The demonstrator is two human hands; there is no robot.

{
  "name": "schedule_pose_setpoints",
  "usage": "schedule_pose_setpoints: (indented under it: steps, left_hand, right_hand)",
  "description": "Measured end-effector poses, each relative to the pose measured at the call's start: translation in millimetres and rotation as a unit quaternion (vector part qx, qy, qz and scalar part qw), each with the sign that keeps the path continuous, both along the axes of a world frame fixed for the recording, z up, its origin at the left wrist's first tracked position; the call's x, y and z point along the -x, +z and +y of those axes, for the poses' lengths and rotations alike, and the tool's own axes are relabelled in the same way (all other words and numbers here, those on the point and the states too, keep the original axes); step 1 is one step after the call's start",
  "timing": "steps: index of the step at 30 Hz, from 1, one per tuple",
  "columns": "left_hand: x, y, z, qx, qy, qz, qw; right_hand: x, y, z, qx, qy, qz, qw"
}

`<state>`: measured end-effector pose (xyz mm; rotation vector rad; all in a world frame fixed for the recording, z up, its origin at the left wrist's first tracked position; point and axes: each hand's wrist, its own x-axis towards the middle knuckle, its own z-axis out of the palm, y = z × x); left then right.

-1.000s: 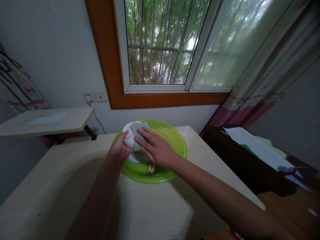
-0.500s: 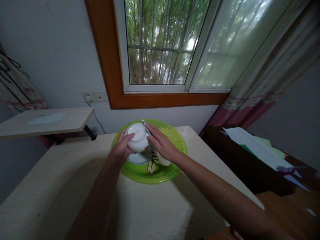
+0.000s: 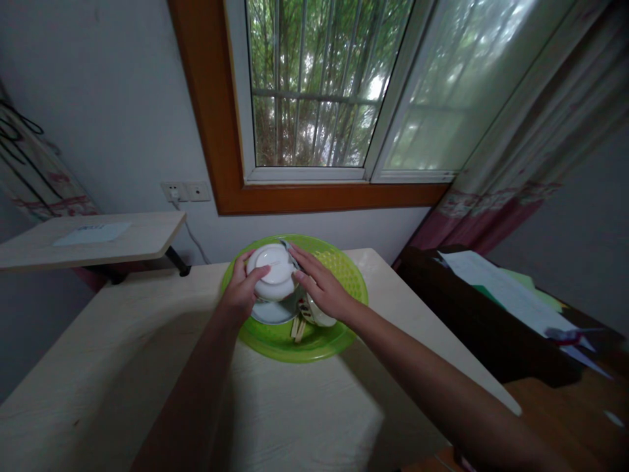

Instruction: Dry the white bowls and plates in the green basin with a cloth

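Note:
A round green plastic basin [image 3: 344, 278] sits on the pale wooden table [image 3: 147, 367] below the window. Over it my left hand [image 3: 240, 295] grips a white bowl [image 3: 271, 278] turned bottom up, fingers curled round its left rim. My right hand [image 3: 320, 288] lies against the bowl's right side, pressing a grey cloth [image 3: 295, 262] that shows only as a thin strip at the fingertips. Below the bowl in the basin lie a white plate [image 3: 270, 313], a second bowl [image 3: 322, 319] and wooden chopsticks [image 3: 297, 328].
A small side table [image 3: 98, 239] with a paper on it stands at the left by the wall sockets [image 3: 185, 191]. At the right a dark desk [image 3: 491, 314] holds papers. A curtain [image 3: 531, 164] hangs beside the window.
A second ago the grey cloth lay over the bowl under my right hand. The bowl has since turned bottom up and my right hand slid to its right side.

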<state>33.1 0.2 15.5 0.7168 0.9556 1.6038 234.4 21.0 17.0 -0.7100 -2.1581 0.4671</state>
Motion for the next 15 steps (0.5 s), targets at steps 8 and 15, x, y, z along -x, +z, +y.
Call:
schedule_pose_setpoints:
  steps: [8,15]
  left_hand:
    - [4,0.8,2,0.020,0.012,-0.035,0.999]
    - [3,-0.3,2,0.023,0.003,-0.010,1.000]
  right_hand:
    - [0,-4.0,-10,-0.024,0.004,0.002,1.000]
    - [3,3.2,-17,-0.074,0.015,-0.021,0.997]
